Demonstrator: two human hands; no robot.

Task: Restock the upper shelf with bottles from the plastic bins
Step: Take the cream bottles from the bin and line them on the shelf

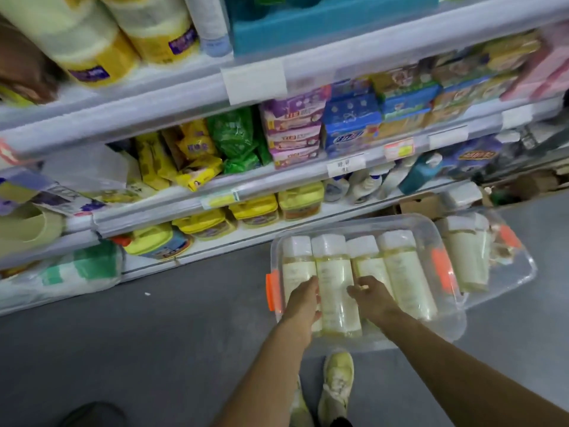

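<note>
A clear plastic bin (443, 331) with orange latches sits on the grey floor by the shelving. Several pale yellow bottles with white caps lie side by side in it. My left hand (303, 302) reaches in and curls around the leftmost bottle (297, 257), with the thumb between it and the second bottle (335, 285). My right hand (371, 295) closes over the third bottle (363, 254), hiding that bottle's lower part. The fourth bottle (406, 272) lies untouched. The upper shelf (172, 87) runs across the top, with large yellow-and-white bottles (92, 47) on its left.
A second clear bin (520, 272) holding more bottles (468, 257) stands behind and to the right. Lower shelves are packed with yellow, green, purple and blue packs. My shoes (337, 386) stand just in front of the bin. Cardboard boxes (421, 206) lie further right.
</note>
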